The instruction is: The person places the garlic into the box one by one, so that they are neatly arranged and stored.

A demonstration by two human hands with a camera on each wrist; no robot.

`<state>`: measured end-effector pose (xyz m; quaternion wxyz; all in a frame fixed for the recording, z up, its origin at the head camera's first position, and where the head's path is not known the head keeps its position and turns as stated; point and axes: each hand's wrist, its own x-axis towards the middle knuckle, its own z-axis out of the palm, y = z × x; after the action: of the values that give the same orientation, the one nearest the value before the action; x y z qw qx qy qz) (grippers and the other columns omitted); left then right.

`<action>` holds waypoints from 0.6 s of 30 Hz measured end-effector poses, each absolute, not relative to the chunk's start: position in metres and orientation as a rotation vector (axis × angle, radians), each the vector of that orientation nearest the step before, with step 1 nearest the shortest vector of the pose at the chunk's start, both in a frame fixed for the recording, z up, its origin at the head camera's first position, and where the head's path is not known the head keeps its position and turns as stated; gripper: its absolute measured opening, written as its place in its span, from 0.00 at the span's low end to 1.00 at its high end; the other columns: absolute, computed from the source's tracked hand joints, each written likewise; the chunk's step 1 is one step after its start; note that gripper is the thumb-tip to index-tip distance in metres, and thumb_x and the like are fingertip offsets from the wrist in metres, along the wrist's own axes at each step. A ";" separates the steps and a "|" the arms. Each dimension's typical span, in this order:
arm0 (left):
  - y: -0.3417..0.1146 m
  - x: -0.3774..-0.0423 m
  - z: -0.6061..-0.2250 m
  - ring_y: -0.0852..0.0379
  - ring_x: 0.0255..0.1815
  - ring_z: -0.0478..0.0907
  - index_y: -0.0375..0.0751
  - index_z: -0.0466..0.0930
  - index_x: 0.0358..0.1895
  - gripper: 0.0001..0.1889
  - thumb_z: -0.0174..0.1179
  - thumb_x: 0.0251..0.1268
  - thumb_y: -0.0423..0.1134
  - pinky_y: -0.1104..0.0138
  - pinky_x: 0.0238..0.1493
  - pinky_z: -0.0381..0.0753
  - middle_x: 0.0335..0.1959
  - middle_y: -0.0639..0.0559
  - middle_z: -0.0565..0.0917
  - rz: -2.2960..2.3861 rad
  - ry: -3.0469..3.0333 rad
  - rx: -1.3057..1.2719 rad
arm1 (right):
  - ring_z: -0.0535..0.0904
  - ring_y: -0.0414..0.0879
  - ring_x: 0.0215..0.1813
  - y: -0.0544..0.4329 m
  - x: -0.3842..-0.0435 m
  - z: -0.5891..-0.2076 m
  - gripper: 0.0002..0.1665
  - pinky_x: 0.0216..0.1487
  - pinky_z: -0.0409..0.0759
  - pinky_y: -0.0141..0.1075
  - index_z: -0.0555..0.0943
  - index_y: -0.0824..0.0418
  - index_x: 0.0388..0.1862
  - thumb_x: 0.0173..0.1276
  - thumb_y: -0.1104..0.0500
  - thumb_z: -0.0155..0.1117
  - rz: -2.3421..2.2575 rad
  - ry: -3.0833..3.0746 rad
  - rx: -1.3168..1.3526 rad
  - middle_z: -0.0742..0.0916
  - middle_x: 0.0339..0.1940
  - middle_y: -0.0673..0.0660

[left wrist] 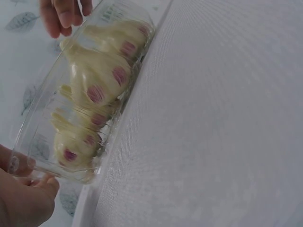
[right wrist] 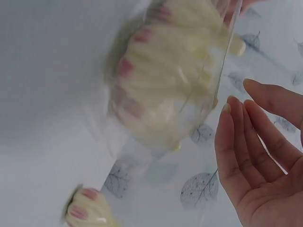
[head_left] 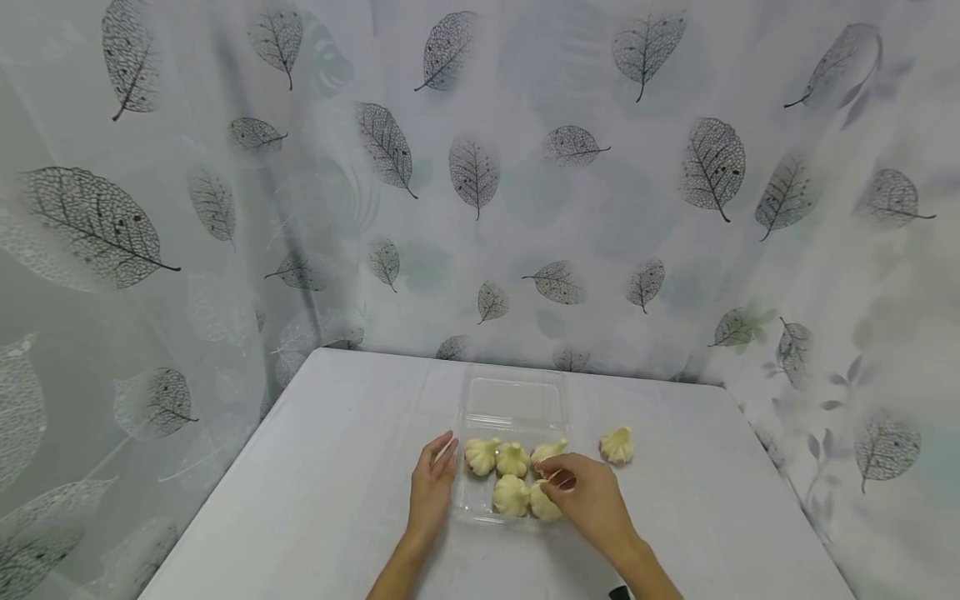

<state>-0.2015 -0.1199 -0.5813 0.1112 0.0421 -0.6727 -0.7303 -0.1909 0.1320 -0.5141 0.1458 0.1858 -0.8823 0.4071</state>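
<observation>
A clear plastic clamshell box [head_left: 474, 507] lies with its lid folded back, holding several pale garlic bulbs [head_left: 511, 496] with pinkish patches. Three bulbs form its back row and two sit in front, leaving the front-left spot bare. At the box's left side, my left hand [head_left: 430, 492] touches the wall with fingers extended; the left wrist view shows its fingertips [left wrist: 47, 187] by a corner. Over the front-right bulb [head_left: 544, 502] hovers my right hand [head_left: 588, 500]. Its thumb and fingers are loosely bent and hold nothing in the right wrist view.
Another garlic bulb [head_left: 617, 447] lies on the white table [head_left: 337, 467], right of the box. The box's lid [head_left: 516, 400] lies toward the back edge. Behind the table hangs a leaf-patterned curtain [head_left: 525, 208]. A small black object [head_left: 619, 592] shows beside the right wrist.
</observation>
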 end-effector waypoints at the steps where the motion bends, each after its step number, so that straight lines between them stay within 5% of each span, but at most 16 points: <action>1: -0.120 -0.202 -0.581 0.40 0.77 0.68 0.35 0.67 0.74 0.24 0.50 0.79 0.25 0.64 0.73 0.73 0.77 0.37 0.67 -2.146 -1.974 0.125 | 0.86 0.37 0.33 0.135 -0.193 -0.512 0.18 0.35 0.90 0.32 0.90 0.56 0.39 0.51 0.71 0.83 1.165 -2.531 0.524 0.91 0.35 0.50; 18: -0.120 -0.199 -0.580 0.40 0.78 0.67 0.37 0.66 0.75 0.24 0.50 0.80 0.27 0.57 0.76 0.71 0.78 0.37 0.67 -2.143 -1.986 0.111 | 0.87 0.43 0.33 0.170 -0.226 -0.506 0.11 0.34 0.90 0.33 0.90 0.60 0.40 0.58 0.68 0.80 0.989 -2.395 0.397 0.92 0.34 0.50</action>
<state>-0.1993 -0.1199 -0.5796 0.1086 0.0378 -0.6753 -0.7286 -0.2257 0.1703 -0.5063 0.2574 0.1462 -0.8829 0.3645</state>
